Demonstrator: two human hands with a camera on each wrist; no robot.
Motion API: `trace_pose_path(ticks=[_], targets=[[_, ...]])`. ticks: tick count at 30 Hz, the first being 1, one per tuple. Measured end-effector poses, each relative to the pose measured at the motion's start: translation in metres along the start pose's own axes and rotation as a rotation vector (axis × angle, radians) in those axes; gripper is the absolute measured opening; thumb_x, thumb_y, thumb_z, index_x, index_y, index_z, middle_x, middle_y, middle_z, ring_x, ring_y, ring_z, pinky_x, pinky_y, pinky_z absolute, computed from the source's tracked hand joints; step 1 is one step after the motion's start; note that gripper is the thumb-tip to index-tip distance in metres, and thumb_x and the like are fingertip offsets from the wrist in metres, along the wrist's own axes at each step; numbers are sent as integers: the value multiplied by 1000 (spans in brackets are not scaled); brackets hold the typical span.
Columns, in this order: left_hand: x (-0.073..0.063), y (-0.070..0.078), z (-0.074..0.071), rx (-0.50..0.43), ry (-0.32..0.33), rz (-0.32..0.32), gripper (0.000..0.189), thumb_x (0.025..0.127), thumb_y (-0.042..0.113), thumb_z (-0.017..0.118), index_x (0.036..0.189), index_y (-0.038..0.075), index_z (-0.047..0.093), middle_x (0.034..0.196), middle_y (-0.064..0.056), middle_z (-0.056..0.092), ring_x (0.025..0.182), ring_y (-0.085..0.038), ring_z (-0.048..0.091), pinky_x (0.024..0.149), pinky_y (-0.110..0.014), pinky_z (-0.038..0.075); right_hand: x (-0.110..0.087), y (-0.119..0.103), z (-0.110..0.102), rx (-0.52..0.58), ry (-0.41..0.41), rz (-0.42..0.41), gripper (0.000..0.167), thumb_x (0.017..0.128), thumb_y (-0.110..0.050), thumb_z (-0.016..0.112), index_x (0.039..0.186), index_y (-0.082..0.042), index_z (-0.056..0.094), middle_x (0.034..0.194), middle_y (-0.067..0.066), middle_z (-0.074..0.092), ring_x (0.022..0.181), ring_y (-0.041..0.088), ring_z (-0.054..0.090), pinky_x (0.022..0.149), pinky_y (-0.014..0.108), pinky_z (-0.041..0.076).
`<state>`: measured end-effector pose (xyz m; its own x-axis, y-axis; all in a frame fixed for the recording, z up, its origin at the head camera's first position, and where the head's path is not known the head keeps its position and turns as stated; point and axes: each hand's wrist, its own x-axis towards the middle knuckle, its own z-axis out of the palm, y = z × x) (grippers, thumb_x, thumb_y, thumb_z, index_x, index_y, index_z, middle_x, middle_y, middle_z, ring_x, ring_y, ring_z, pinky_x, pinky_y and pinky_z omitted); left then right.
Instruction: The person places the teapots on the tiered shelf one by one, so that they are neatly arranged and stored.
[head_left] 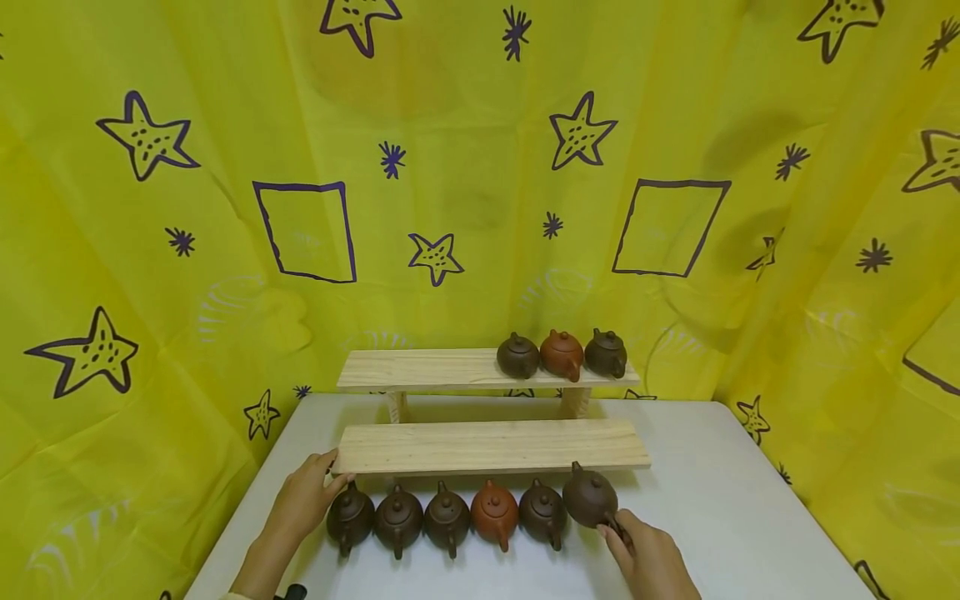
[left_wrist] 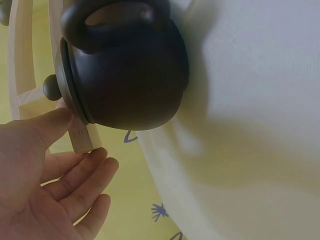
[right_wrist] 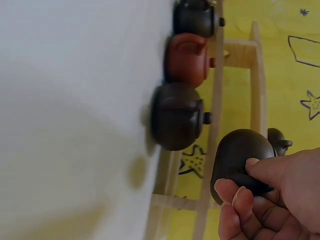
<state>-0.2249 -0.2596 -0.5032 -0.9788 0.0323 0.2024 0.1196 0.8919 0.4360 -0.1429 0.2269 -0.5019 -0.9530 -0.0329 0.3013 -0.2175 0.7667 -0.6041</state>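
Note:
My right hand [head_left: 651, 557] grips a dark brown teapot [head_left: 589, 498] by its handle, raised at the right end of the front row and close to the lower shelf's edge. In the right wrist view this teapot [right_wrist: 237, 152] is tilted, with thumb and fingers around the handle. My left hand [head_left: 298, 498] holds the left end of the wooden lower shelf [head_left: 487, 446], thumb at its front edge and fingers against the end. Beside that thumb stands the leftmost dark teapot [head_left: 350, 517], seen large in the left wrist view.
Several dark teapots and one reddish-brown teapot [head_left: 495, 510] line the white table [head_left: 705, 467] before the stand. On the upper shelf [head_left: 420, 367], two dark teapots flank another reddish one [head_left: 562, 354] at the right. A yellow patterned curtain [head_left: 480, 167] surrounds the table.

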Motion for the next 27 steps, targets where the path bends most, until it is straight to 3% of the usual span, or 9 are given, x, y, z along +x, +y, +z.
trace_pose_path(ticks=[5,12,19,27], targets=[[-1,0,-1,2,6,3,61,100,23,74,144,-14,54,128,-33,65,119,-53,64,100,-66,51,11,-22,-9,1,-55,68,32,99,-13,75,78,-16,52,63,-9,39,54,3,34,52,20,32],[1,1,-2,6,-3,2,61,101,25,73,143,-14,54,127,-32,66,119,-51,64,99,-66,52,25,-44,-7,11,-9,-18,27,98,-13,76,80,-18,56,64,-11,42,56,2,35,52,20,33],[2,1,-4,19,10,10,60,101,26,73,142,-14,56,124,-30,67,116,-50,66,98,-65,52,45,-66,1,70,-50,-46,25,101,-9,72,81,-14,57,63,-10,48,51,1,37,47,17,32],[1,0,-1,2,20,23,58,100,24,74,142,-12,57,122,-28,68,113,-49,67,95,-63,55,66,-91,4,50,-50,-97,29,102,-15,72,79,-14,54,63,-8,45,55,4,39,49,20,32]])
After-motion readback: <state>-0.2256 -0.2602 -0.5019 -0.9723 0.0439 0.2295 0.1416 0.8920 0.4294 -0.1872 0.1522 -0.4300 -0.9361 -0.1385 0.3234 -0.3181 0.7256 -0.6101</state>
